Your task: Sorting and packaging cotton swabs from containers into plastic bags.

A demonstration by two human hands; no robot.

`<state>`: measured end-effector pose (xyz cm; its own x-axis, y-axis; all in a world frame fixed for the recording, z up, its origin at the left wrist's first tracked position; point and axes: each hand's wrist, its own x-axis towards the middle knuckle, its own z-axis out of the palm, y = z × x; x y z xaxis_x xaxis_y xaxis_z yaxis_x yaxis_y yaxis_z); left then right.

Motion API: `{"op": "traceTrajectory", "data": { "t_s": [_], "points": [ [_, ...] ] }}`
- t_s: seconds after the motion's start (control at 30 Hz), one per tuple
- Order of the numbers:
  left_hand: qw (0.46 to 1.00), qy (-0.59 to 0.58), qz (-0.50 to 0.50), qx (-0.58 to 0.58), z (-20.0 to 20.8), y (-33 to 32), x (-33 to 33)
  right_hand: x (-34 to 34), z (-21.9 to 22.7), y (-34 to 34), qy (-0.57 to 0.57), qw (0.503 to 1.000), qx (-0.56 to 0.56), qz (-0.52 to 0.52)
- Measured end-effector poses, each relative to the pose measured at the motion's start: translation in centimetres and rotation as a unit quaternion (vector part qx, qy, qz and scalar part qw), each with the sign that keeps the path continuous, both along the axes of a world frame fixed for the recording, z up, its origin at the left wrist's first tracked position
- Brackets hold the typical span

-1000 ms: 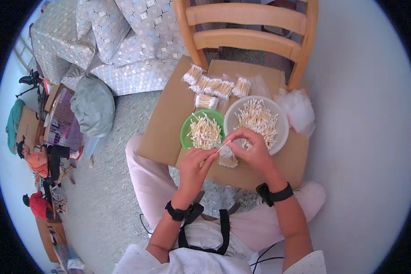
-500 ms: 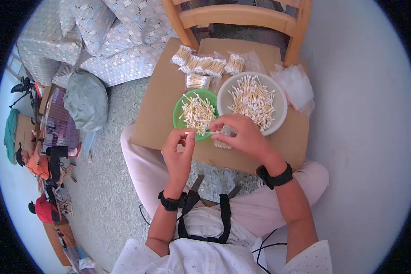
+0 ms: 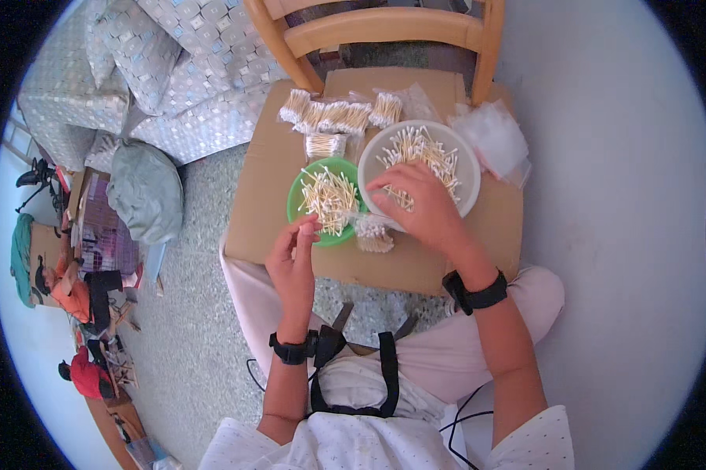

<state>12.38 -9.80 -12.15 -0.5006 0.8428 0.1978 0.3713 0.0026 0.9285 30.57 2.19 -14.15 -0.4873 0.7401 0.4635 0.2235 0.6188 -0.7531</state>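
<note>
My left hand (image 3: 292,254) is at the near left rim of a green bowl (image 3: 293,205), thumb and finger pinched together; what is between them is too small to make out. Cotton swabs (image 3: 329,200) lie loose in that bowl. Over the near part of a larger white bowl (image 3: 472,184) is my right hand (image 3: 417,200), its fingers curved and thumb apart, with nothing visible in them. Loose cotton swabs (image 3: 423,149) are heaped in the white bowl, partly hidden by this hand. A clear bag of swabs (image 3: 374,235) lies between the bowls, near my right wrist.
The bowls stand on a cardboard-covered chair seat (image 3: 263,188) with a wooden back (image 3: 384,35). Several bagged swab bundles (image 3: 333,116) lie behind the green bowl. Clear empty bags (image 3: 494,141) lie at the right. Two people (image 3: 71,294) sit far left.
My hands have moved apart from the cotton swab held between them. The right hand has gone up over the white bowl; the left has shifted slightly left. The whole view has shifted a little.
</note>
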Motion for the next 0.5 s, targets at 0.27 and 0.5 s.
{"op": "traceTrajectory", "data": {
  "t_s": [0.27,0.5],
  "points": [
    [0.996,0.042,-0.073,-0.016,0.1,0.9,0.5,0.5,-2.8,1.0,-0.082,0.995,0.052,0.029],
    [0.989,0.07,-0.107,-0.069,0.0,1.0,1.0,0.5,-3.3,0.9,-0.063,0.992,0.006,0.111]
  ]
}}
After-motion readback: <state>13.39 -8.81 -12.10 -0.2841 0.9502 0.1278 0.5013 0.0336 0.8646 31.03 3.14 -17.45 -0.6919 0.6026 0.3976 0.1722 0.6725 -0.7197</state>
